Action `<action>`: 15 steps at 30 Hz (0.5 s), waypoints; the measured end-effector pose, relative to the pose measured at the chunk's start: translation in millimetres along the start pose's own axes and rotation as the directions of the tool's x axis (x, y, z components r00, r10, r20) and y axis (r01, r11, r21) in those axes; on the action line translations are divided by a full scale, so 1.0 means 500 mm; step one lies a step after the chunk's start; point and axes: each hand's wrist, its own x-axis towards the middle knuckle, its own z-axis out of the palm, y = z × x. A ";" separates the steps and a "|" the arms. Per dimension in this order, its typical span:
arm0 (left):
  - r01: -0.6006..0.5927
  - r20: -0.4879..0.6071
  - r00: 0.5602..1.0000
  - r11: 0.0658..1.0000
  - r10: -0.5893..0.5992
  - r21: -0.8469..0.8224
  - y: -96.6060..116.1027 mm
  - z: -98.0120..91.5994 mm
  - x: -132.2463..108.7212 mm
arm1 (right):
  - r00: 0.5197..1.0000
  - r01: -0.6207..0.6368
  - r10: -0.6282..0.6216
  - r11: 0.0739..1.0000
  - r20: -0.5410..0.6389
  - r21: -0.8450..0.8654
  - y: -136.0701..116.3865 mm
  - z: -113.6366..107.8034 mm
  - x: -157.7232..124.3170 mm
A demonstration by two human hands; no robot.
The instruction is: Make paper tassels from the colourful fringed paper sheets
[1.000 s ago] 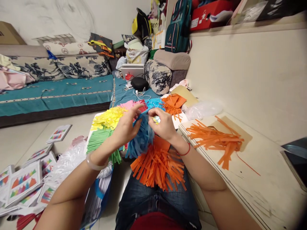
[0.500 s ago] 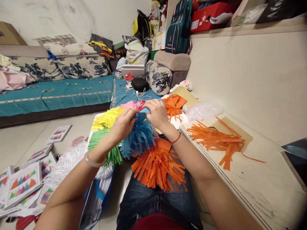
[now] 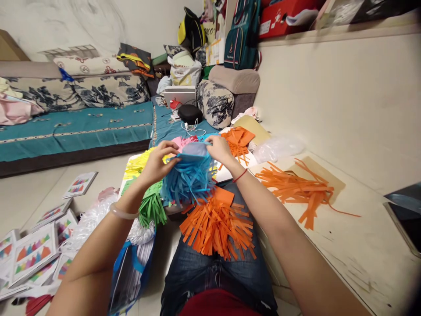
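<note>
Between my two hands hangs a blue tissue-paper tassel [image 3: 187,182], its cut strips drooping below an uncut top band. My left hand [image 3: 160,161] pinches the band's left end. The right end is gripped by the fingers of my right hand [image 3: 217,148]. An orange fringed tassel [image 3: 217,224] lies over my jeans, just below the blue one. Beneath and around my hands are a yellow tassel [image 3: 140,164], a green tassel [image 3: 153,206] and a pink tassel [image 3: 184,142]. Another orange tassel [image 3: 240,138] rests beyond my right hand.
Loose orange strips [image 3: 296,186] lie on the cream surface at right, with a phone [image 3: 403,228] near its edge. Packs with printed tassel pictures [image 3: 33,252] and white shredded strips [image 3: 87,224] cover the floor at left. A teal-covered sofa [image 3: 75,127] stands behind.
My hands have moved apart, the left one shifting left and slightly down. The blue tassel's top band now shows spread between them. The view has shifted slightly.
</note>
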 end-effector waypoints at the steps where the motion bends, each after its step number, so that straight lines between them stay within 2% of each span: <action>1: 0.094 -0.050 0.994 0.992 -0.099 -0.089 -0.016 -0.006 0.001 | 0.997 -0.044 0.044 0.999 -0.058 -0.002 0.022 -0.012 0.010; 2: 0.206 -0.098 0.969 0.960 -0.227 -0.188 -0.035 -0.012 0.002 | 0.989 -0.087 0.086 0.996 -0.118 0.001 0.047 -0.029 0.019; 4: 0.404 -0.179 0.855 0.842 -0.487 -0.358 -0.079 -0.018 0.003 | 0.958 -0.159 0.159 0.987 -0.239 0.017 0.096 -0.075 0.036; 6: 0.504 -0.229 0.738 0.744 -0.635 -0.439 -0.123 -0.012 0.005 | 0.917 -0.208 0.206 0.978 -0.342 0.030 0.135 -0.128 0.046; 7: 0.529 -0.242 0.703 0.719 -0.669 -0.452 -0.143 -0.004 0.006 | 0.896 -0.221 0.218 0.975 -0.386 0.035 0.148 -0.154 0.047; 9: 0.563 -0.246 0.670 0.696 -0.700 -0.446 -0.175 0.022 0.011 | 0.865 -0.197 0.208 0.978 -0.456 0.072 0.157 -0.201 0.040; 11: 0.594 -0.237 0.650 0.678 -0.722 -0.434 -0.194 0.054 0.020 | 0.859 -0.104 0.160 0.985 -0.487 0.141 0.146 -0.242 0.019; 13: 0.604 -0.237 0.653 0.683 -0.720 -0.410 -0.193 0.085 0.034 | 0.891 -0.007 0.116 0.970 -0.439 0.242 0.120 -0.275 -0.015; 15: 0.587 -0.250 0.678 0.714 -0.692 -0.382 -0.165 0.107 0.049 | 0.949 0.023 0.090 0.936 -0.301 0.351 0.084 -0.297 -0.057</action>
